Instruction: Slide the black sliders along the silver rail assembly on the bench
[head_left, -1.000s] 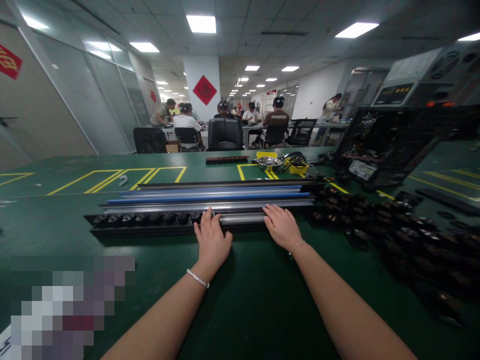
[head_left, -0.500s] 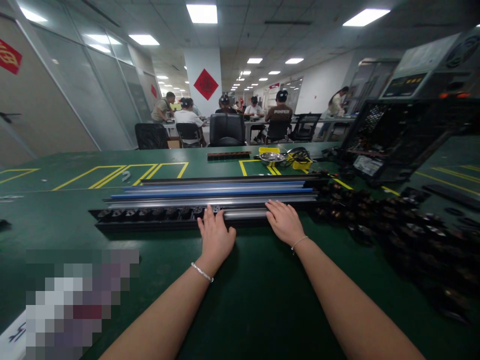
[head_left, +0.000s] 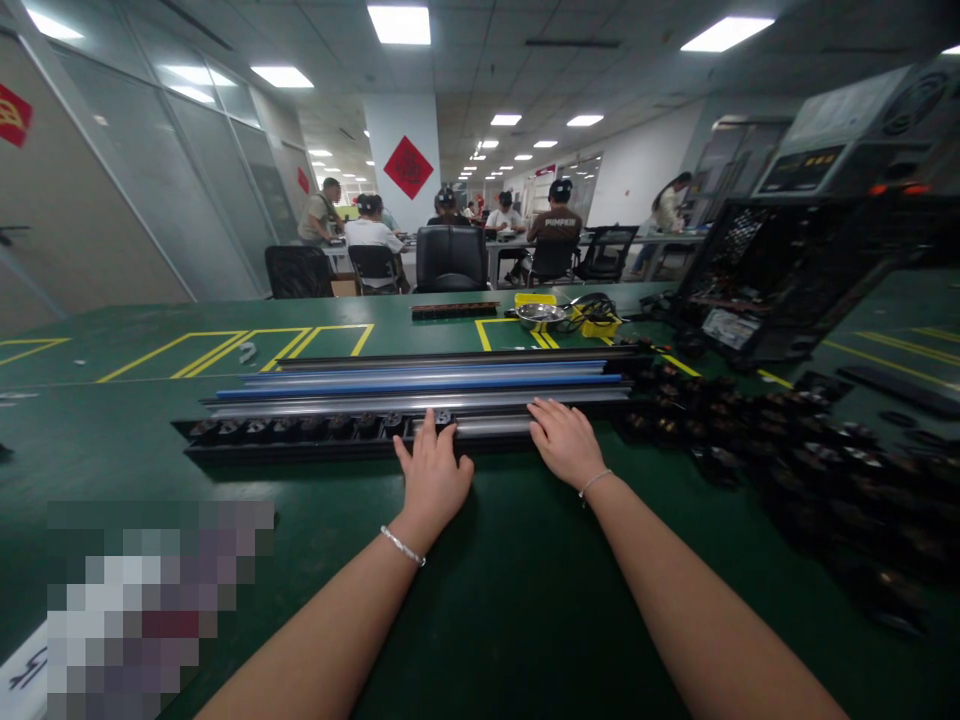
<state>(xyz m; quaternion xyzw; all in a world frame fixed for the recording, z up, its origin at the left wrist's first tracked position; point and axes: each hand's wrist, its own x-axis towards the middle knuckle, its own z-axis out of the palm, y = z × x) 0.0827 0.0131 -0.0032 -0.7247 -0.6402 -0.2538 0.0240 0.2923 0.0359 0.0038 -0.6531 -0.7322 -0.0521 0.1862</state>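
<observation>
A long black rail (head_left: pixel 300 440) lies across the green table (head_left: pixel 495 580), its left half filled with small dark parts. A silver bar (head_left: pixel 491 426) rests in the rail's right half. My left hand (head_left: pixel 433 475) lies on the rail with fingers stretched onto the bar's left end. My right hand (head_left: pixel 564 441) rests flat on the bar further right, fingers extended. Behind them lie several long silver and blue profiles (head_left: pixel 420 385).
A heap of small dark parts (head_left: pixel 757 440) covers the table at the right. A black wire crate (head_left: pixel 780 275) and a grey machine (head_left: pixel 855 140) stand at the far right. A metal bowl (head_left: pixel 538 315) and yellow trays sit further back. Several people sit at distant tables.
My left hand has slid a little to the right along the rail. My right hand has hardly moved. The camera has shifted slightly.
</observation>
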